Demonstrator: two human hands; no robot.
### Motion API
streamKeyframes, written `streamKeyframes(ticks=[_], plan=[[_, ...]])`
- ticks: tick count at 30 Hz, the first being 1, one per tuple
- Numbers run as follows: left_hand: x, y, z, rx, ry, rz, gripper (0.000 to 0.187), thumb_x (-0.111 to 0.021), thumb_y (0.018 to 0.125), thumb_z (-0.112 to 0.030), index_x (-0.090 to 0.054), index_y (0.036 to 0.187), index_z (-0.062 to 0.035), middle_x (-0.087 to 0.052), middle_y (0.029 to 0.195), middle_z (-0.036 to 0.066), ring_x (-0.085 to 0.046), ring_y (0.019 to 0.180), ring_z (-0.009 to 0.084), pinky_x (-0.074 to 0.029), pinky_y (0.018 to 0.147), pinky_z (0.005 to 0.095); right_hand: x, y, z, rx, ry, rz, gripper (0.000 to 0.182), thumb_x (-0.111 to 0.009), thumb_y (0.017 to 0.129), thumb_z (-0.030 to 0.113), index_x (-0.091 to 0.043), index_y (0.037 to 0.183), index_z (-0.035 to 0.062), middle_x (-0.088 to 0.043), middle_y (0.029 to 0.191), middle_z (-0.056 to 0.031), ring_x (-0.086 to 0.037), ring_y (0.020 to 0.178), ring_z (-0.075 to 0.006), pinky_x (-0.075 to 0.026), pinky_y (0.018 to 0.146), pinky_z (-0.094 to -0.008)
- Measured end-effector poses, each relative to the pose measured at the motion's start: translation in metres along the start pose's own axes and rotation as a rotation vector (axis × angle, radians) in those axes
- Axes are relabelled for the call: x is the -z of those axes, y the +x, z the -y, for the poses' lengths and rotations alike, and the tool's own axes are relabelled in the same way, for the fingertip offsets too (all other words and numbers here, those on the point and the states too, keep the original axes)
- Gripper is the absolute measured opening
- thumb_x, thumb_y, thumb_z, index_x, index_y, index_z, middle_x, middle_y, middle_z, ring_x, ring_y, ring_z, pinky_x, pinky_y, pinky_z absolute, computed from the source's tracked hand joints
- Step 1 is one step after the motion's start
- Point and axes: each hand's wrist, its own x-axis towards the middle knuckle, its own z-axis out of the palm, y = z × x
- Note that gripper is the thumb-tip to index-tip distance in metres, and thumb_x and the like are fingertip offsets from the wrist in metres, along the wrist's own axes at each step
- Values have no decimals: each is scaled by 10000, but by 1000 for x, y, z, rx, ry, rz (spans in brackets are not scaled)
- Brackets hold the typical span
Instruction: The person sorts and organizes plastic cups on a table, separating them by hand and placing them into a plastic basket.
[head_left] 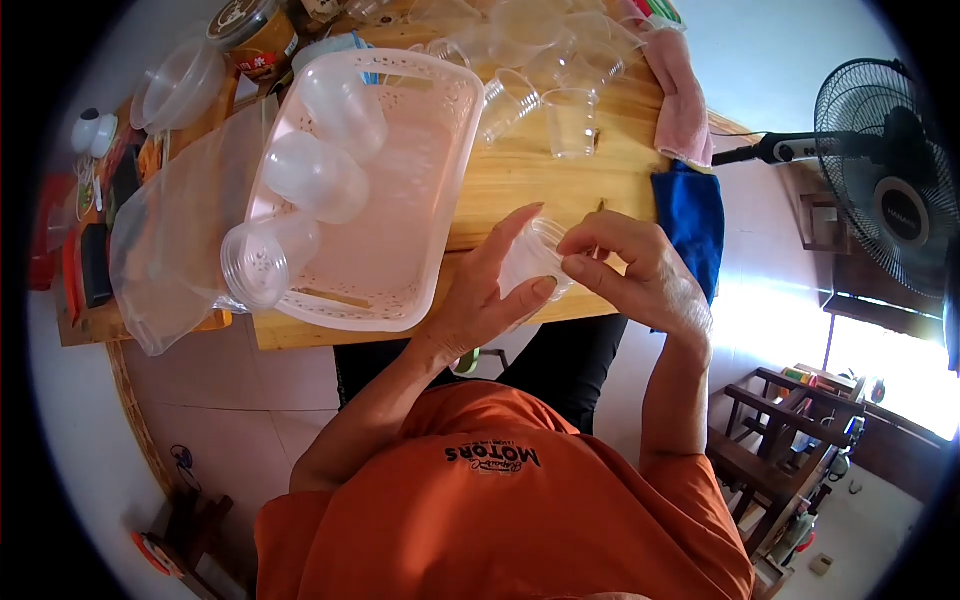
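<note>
A short stack of clear plastic cups (530,258) is between my hands at the table's front edge, rims turned to the right. My left hand (478,290) curves around its side, thumb below and fingers above. With thumb and forefinger pinched together, my right hand (640,272) grips the cups at their rims. To the left, a pale pink plastic basket (452,200) holds more nested cups (318,178) lying on their sides. Another cup stack (258,265) rests over the basket's near left edge.
Loose clear cups (573,125) crowd the back of the wooden table (610,185). A clear plastic bag (190,225) lies left of the basket. Pink cloth (680,90) and blue cloth (692,215) hang at the right edge. A black fan (890,170) stands at right.
</note>
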Motion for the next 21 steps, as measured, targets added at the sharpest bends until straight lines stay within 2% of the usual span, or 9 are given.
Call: streamKeyframes(ticks=[3, 7, 10, 12, 14, 15, 19, 21], plan=[[2, 1, 8, -105, 140, -27, 709, -695, 899, -380, -390, 1431, -24, -614, 1166, 162, -602, 1062, 213, -480, 922, 341, -7, -3, -1, 51, -28, -12, 85, -692, 872, 86, -659, 880, 8, -636, 761, -112, -612, 682, -253, -483, 607, -335], [0, 0, 6, -18, 36, -29, 705, -693, 892, -371, -388, 1428, -29, -595, 1199, 192, -604, 1078, 227, -494, 916, 364, -11, -1, -3, 70, -33, -38, 69, -689, 877, 73, -654, 882, 13, -639, 763, -96, -620, 687, -226, -486, 610, -332], [-1, 0, 11, -74, 113, -52, 720, -688, 888, -390, -384, 1429, -26, -593, 1215, 204, -608, 1086, 249, -494, 927, 369, -1, 0, 4, -3, -66, -107, 81, -688, 883, 85, -653, 881, 12, -644, 781, -91, -624, 689, -215, -490, 614, -330], [-1, 0, 13, -69, 105, -59, 723, -685, 887, -398, -385, 1425, -20, -591, 1223, 208, -609, 1091, 260, -494, 930, 371, 6, 0, 3, -28, -71, -92, 112, -700, 884, 112, -660, 898, 9, -651, 803, -91, -630, 719, -216, -498, 619, -332], [-1, 0, 13, -60, 95, -66, 727, -682, 885, -407, -387, 1421, -14, -588, 1230, 213, -609, 1096, 272, -494, 933, 372, 6, 1, 3, 106, -87, -85, 136, -711, 884, 134, -668, 920, 9, -657, 815, -89, -634, 758, -213, -510, 639, -336], [0, 0, 10, -41, 99, -65, 725, -680, 884, -411, -393, 1413, -7, -593, 1224, 211, -611, 1093, 270, -494, 932, 370, 6, 1, 6, 106, -133, -35, 145, -710, 878, 135, -672, 923, 3, -660, 821, -96, -635, 790, -233, -520, 680, -346], [2, -2, 12, 14, 120, -43, 718, -677, 882, -422, -411, 1391, 9, -613, 1187, 201, -622, 1074, 259, -496, 926, 363, -3, 1, -1, 164, -187, 55, 113, -692, 864, 103, -675, 887, -7, -672, 846, -114, -632, 787, -277, -521, 718, -350], [2, -2, 9, 2, 135, -52, 718, -679, 880, -428, -417, 1385, 10, -622, 1169, 197, -628, 1061, 256, -499, 921, 363, -2, 0, 2, 151, -191, 60, 109, -693, 862, 98, -675, 880, -8, -675, 845, -113, -633, 783, -271, -521, 711, -353]])
